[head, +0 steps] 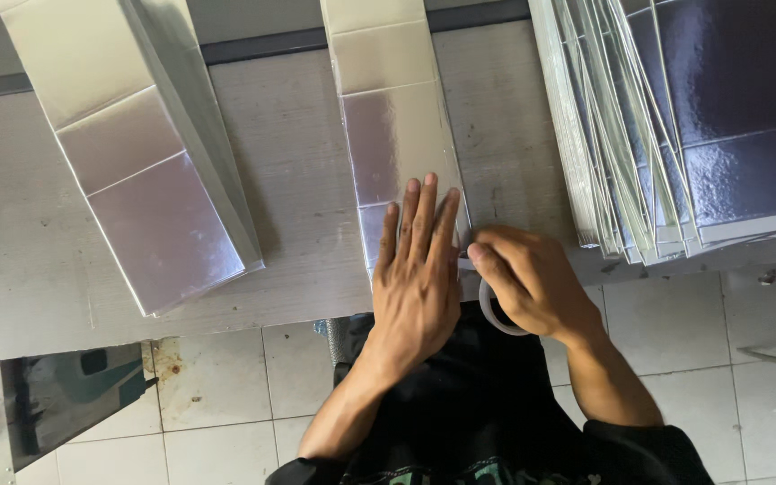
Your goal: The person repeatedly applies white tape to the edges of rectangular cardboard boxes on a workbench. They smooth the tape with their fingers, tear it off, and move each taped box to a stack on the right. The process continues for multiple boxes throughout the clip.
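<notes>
With my left hand [418, 269] flat on the silver strip [394, 135] at the bench's [298, 180] near edge and my right hand [532, 280] gripping the tape roll [493, 316] at its 4 o'clock, I judge any slip of that palm could skew the tape.

A folded silver sheet [150, 171] lies at an angle on the left of the grey table [298, 180]. A stack of silver sheets [666, 126] overhangs its right edge. Below is the white tiled floor [217, 422].
</notes>
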